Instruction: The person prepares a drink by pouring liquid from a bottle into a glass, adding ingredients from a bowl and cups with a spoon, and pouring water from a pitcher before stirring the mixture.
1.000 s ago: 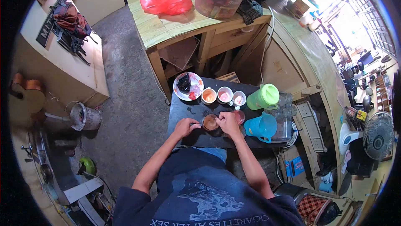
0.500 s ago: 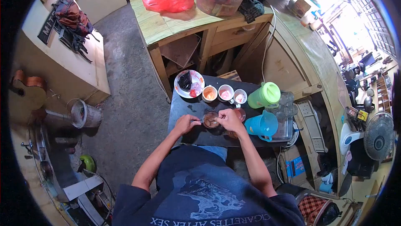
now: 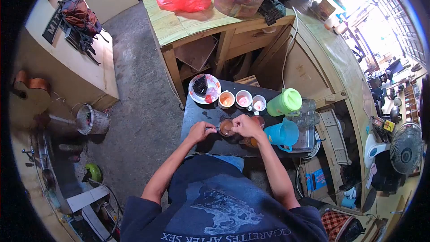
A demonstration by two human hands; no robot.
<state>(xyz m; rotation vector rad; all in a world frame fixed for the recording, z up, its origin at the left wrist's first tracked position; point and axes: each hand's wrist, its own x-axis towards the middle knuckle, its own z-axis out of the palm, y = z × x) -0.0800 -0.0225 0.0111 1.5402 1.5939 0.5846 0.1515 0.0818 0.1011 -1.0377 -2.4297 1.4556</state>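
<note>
A clear glass mug (image 3: 226, 127) of brown drink stands on the dark low table (image 3: 197, 114). My left hand (image 3: 202, 132) pinches its handle at the left side. Above the rim, my right hand (image 3: 245, 127) is closed on a thin spoon-like stirrer, mostly hidden by the fingers. Another glass (image 3: 258, 120) with reddish contents is partly behind my right hand, and a glass of orange-brown liquid (image 3: 252, 142) shows below that wrist. Three white cups stand in a row beyond: one orange inside (image 3: 226, 100), one pink (image 3: 243, 99), one pale pink (image 3: 259, 103).
A plate (image 3: 192, 94) with a black bag sits at the table's far left. A green lidded pitcher (image 3: 282, 103), a blue pitcher (image 3: 282, 133) and upturned glasses (image 3: 309, 112) on a metal tray (image 3: 305, 141) crowd the right. A wooden counter (image 3: 179, 29) rises behind.
My right hand has shifted slightly over the mug, and the brown drink's surface looks different. My left hand keeps its place at the handle. The whole view has tilted a little.
</note>
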